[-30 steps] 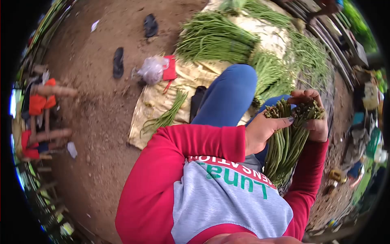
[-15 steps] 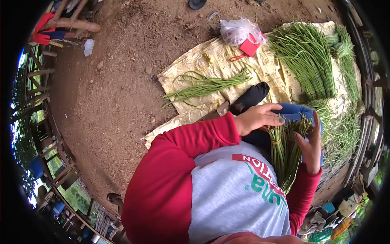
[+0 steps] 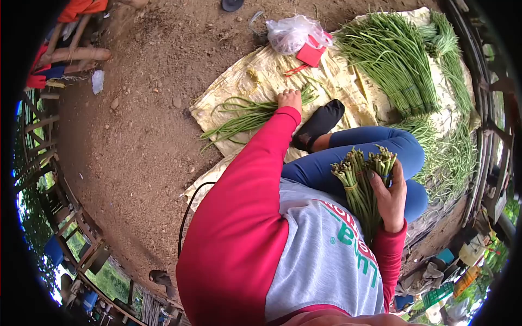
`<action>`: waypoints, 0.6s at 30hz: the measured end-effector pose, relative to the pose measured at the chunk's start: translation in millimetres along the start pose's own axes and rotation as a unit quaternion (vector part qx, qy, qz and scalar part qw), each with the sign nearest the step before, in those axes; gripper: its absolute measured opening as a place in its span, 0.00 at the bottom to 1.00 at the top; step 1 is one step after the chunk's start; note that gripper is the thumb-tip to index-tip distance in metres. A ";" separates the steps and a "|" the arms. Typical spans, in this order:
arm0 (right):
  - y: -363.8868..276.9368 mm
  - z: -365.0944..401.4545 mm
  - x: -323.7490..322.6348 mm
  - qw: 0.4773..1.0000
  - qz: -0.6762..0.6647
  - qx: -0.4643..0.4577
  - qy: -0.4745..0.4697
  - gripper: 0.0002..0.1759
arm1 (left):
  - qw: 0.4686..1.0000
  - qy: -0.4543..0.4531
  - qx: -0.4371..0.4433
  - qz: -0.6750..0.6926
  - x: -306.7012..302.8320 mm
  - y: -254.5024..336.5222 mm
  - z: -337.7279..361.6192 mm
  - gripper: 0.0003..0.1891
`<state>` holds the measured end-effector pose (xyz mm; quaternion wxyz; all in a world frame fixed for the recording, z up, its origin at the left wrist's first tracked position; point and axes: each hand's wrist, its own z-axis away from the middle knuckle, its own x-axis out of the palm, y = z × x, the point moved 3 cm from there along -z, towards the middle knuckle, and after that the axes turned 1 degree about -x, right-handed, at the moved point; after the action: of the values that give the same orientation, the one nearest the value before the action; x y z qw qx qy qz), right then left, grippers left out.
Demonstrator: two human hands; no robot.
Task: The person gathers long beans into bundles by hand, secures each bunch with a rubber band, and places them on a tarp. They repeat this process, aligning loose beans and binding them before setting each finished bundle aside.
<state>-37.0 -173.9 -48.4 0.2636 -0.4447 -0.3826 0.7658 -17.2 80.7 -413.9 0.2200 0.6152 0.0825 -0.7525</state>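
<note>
My left hand (image 3: 290, 99) reaches forward to a small loose pile of green yardlong beans (image 3: 244, 117) on the pale yellow sheet. Its fingers curl over the beans near their right end, and the fingertips are partly hidden. Close to my body, my right hand (image 3: 392, 198) is wrapped round bundled yardlong beans (image 3: 356, 187) in my lap. Their cut ends point up and away from me. A tan rubber band circles one bundle, and a blue band shows by my thumb on the other.
The crumpled sheet (image 3: 228, 98) lies on bare soil. Large bean bundles (image 3: 389, 60) and loose beans (image 3: 451, 168) are at the right. A clear plastic bag (image 3: 296, 33) and a red packet (image 3: 312, 53) sit at the back. My foot in a black sock (image 3: 321, 122) rests beside the small pile.
My left hand has left the bundles in my lap and stretched forward onto the loose beans. My right hand still holds the bundles. The view has shifted slightly.
</note>
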 end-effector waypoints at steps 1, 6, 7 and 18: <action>2.2 -0.2 -0.5 1.000 0.011 -0.004 0.002 0.27 | 1.000 0.000 -0.002 -0.013 0.2 0.9 -4.3 0.09; 9.9 -5.9 -10.7 0.999 0.017 -0.011 -0.032 0.34 | 0.983 -0.161 -0.007 0.093 -0.4 -8.3 -12.6 0.15; 9.5 -6.6 -11.9 0.999 0.012 -0.011 -0.028 0.34 | 0.961 -0.228 -0.023 0.155 -9.7 -9.1 -9.7 0.16; -35.9 -58.4 -55.1 0.985 -0.008 -0.168 -0.043 0.49 | 0.756 -0.291 0.057 0.584 -210.5 -36.9 -15.5 0.08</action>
<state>42.5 -173.9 -10.8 0.1748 -0.4463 -0.5205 0.7067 11.3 168.0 -220.4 0.5950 0.3069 -0.4038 -0.6235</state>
